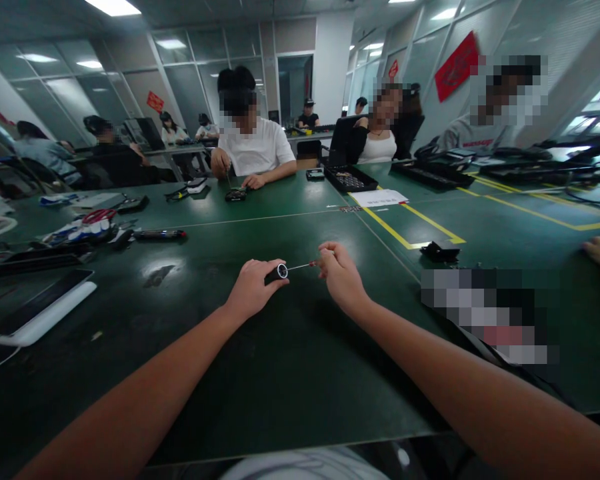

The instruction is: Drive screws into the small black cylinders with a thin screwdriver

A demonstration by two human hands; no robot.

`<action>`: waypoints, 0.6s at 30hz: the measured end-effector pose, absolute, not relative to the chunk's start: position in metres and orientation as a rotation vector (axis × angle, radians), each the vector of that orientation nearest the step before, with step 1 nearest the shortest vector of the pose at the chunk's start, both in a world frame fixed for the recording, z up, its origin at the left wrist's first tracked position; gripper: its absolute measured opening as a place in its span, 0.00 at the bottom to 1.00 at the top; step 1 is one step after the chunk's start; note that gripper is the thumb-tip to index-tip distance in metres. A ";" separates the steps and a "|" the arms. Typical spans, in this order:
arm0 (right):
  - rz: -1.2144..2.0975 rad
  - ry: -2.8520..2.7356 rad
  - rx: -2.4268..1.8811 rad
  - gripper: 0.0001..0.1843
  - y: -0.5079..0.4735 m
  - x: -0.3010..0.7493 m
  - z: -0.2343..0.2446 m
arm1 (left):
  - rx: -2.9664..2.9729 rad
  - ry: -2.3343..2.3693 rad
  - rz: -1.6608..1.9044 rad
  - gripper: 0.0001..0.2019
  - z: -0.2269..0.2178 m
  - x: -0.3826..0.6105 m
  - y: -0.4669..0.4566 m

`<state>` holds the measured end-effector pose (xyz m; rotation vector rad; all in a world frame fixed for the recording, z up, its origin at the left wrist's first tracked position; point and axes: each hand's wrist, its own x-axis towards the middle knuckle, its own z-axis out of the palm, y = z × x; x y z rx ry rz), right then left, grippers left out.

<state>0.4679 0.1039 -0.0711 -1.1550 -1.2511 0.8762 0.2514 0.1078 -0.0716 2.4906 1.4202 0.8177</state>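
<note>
Across the dark green desk (260, 373), toward the middle and well back from its near edge, I have both hands meeting. My left hand (251, 288) is wrapped around a small black cylindrical part (277, 272), its ringed end facing right. My right hand (341, 273) pinches a thin screwdriver (305, 265), whose metal tip touches that ringed end.

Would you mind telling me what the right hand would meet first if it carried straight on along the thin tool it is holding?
The right hand holds a thin tool pointing left, at the small black cylindrical part gripped in the left hand. It would likely meet that part's ringed end first; the tip already looks at or very near it.
</note>
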 end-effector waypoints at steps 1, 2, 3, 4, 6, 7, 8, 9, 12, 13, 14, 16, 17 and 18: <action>0.907 -1.227 -1.114 0.13 0.105 0.468 -0.072 | 2.480 1.436 0.821 0.18 -0.071 0.251 0.108; 0.934 -1.220 -1.079 0.14 0.106 0.468 -0.072 | 2.470 1.451 0.824 0.18 -0.069 0.251 0.107; 0.957 -1.231 -1.055 0.14 0.106 0.468 -0.072 | 2.464 1.461 0.825 0.18 -0.068 0.250 0.107; 0.974 -1.246 -1.044 0.15 0.105 0.467 -0.071 | 2.462 1.465 0.822 0.18 -0.068 0.250 0.107; 0.989 -1.265 -1.059 0.18 0.103 0.466 -0.071 | 2.464 1.462 0.810 0.17 -0.068 0.249 0.107; 0.986 -1.265 -1.078 0.20 0.102 0.466 -0.070 | 2.467 1.457 0.800 0.17 -0.069 0.249 0.107; 0.978 -1.262 -1.101 0.22 0.101 0.465 -0.070 | 2.468 1.453 0.791 0.18 -0.070 0.249 0.108; 0.965 -1.260 -1.124 0.22 0.100 0.465 -0.071 | 2.470 1.449 0.781 0.18 -0.071 0.248 0.109; 0.912 -1.260 -1.182 0.18 0.101 0.464 -0.072 | 2.486 1.441 0.755 0.19 -0.076 0.247 0.112; 0.902 -1.243 -1.190 0.16 0.101 0.464 -0.072 | 2.489 1.445 0.751 0.19 -0.077 0.247 0.113; 0.903 -1.220 -1.189 0.15 0.101 0.464 -0.072 | 2.489 1.449 0.748 0.19 -0.078 0.246 0.113; 0.936 -1.170 -1.164 0.15 0.101 0.463 -0.072 | 2.482 1.447 0.743 0.19 -0.079 0.245 0.114; 0.956 -1.158 -1.146 0.15 0.101 0.462 -0.071 | 2.479 1.442 0.742 0.19 -0.079 0.245 0.114; 0.972 -1.159 -1.128 0.16 0.101 0.462 -0.070 | 2.476 1.436 0.743 0.19 -0.079 0.245 0.115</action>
